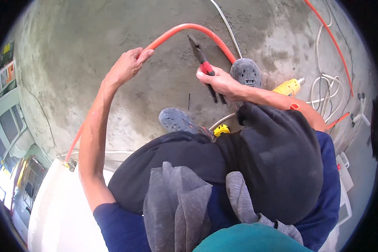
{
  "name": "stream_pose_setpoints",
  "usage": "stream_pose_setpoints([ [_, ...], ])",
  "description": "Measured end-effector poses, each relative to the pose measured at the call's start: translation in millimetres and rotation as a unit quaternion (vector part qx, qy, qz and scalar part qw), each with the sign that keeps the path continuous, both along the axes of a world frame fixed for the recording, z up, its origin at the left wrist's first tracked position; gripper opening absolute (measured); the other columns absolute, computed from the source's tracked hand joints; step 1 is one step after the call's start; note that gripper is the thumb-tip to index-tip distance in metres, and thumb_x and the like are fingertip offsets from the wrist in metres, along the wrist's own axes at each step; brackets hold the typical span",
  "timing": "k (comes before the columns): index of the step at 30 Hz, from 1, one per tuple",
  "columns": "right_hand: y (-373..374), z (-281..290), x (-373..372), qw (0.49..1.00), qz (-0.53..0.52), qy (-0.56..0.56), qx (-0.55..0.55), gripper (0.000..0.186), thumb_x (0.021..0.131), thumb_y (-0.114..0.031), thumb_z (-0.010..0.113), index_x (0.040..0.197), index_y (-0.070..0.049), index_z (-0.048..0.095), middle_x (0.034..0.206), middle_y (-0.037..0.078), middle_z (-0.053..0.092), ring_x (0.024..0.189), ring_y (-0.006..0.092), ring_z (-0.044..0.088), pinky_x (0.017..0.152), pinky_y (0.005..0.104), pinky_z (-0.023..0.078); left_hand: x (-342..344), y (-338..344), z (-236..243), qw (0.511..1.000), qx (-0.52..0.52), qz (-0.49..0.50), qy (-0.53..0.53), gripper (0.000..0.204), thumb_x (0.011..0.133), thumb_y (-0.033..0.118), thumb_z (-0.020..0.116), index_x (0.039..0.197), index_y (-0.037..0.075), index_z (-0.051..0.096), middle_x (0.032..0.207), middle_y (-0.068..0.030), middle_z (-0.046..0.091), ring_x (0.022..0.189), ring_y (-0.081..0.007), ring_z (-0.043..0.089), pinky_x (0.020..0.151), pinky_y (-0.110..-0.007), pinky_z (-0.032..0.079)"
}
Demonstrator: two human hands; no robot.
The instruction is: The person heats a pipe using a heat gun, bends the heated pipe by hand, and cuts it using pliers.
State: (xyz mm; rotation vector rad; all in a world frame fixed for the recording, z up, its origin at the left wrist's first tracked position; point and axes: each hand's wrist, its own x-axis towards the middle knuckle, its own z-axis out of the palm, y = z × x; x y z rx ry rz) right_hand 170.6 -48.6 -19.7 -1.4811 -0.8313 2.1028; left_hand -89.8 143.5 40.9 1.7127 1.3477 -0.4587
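Observation:
My left hand point(131, 64) is closed around an orange plastic tube point(188, 27). From there the tube arches to the right and runs down to my right shoe point(246, 72). The same colour of tubing shows again behind my left forearm, lower left. My right hand point(223, 82) grips a pair of pliers point(205, 63) with red and black handles. Their dark jaws point up and away, inside the arch and apart from the tube. Whether the tube's end lies under the shoe or beyond it is hidden.
A yellow heat gun point(288, 87) lies right of my right forearm, near a loosely coiled white cable point(332, 90). Between my feet sits a yellow tape measure point(221, 130). More orange tubing point(333, 40) runs along the far right. My left shoe point(176, 119) rests on the concrete floor point(92, 38).

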Motion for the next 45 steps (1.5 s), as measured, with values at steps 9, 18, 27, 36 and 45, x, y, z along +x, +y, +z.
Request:
stream_pose_setpoints([
  [9, 2.2, -26.2, -49.2, 0.993, -0.115, -0.002, 0.013, 0.033, 0.108, -0.030, 0.053, 0.128, -0.004, 0.060, 0.102, 0.002, 0.071, 0.083, 0.0123, 0.060, 0.080, 0.0299, 0.053, -5.5, -3.4, 0.6, 1.000, 0.001, 0.002, -0.007, 0.061, 0.103, 0.062, 0.053, 0.101, 0.003, 0.066, 0.068, 0.0004, 0.041, 0.064, -0.0134, 0.041, 0.059, -0.035, 0.036],
  [18, 12.5, -31.6, -65.6, 0.983, -0.179, 0.034, 0.021, 0.042, 0.110, -0.028, 0.050, 0.145, -0.004, 0.047, 0.134, 0.008, 0.061, 0.119, 0.0167, 0.058, 0.098, 0.0380, 0.055, -7.9, -8.1, -1.2, 0.999, 0.021, 0.004, -0.026, 0.063, 0.103, 0.062, 0.052, 0.090, 0.001, 0.064, 0.062, -0.0062, 0.047, 0.061, -0.0201, 0.046, 0.059, -0.041, 0.039],
  [27, 16.8, -36.1, -71.4, 0.975, -0.211, 0.057, 0.044, 0.046, 0.110, -0.026, 0.051, 0.148, -0.002, 0.042, 0.141, 0.010, 0.054, 0.126, 0.0194, 0.054, 0.106, 0.0409, 0.053, -7.8, -6.8, -4.6, 0.999, 0.030, -0.002, -0.018, 0.065, 0.102, 0.062, 0.053, 0.115, 0.001, 0.069, 0.072, -0.0035, 0.049, 0.068, -0.0167, 0.047, 0.065, -0.036, 0.041],
  [36, 12.1, -37.1, -71.9, 0.975, -0.212, 0.057, 0.034, 0.042, 0.110, -0.024, 0.050, 0.146, -0.003, 0.045, 0.140, 0.009, 0.054, 0.127, 0.0184, 0.054, 0.105, 0.0406, 0.053, -5.9, -17.1, -6.3, 0.996, 0.072, 0.028, -0.046, 0.063, 0.101, 0.061, 0.056, 0.101, 0.000, 0.069, 0.068, -0.0088, 0.054, 0.067, -0.0216, 0.052, 0.066, -0.042, 0.044],
  [45, 6.8, -43.2, -72.0, 0.973, -0.216, 0.059, 0.062, 0.038, 0.110, -0.023, 0.050, 0.142, -0.003, 0.049, 0.138, 0.007, 0.055, 0.125, 0.0174, 0.055, 0.106, 0.0399, 0.054, -9.5, -22.8, -19.3, 0.989, 0.142, 0.018, -0.035, 0.061, 0.099, 0.064, 0.054, 0.088, 0.005, 0.065, 0.066, -0.0128, 0.058, 0.066, -0.0310, 0.058, 0.065, -0.045, 0.045],
])
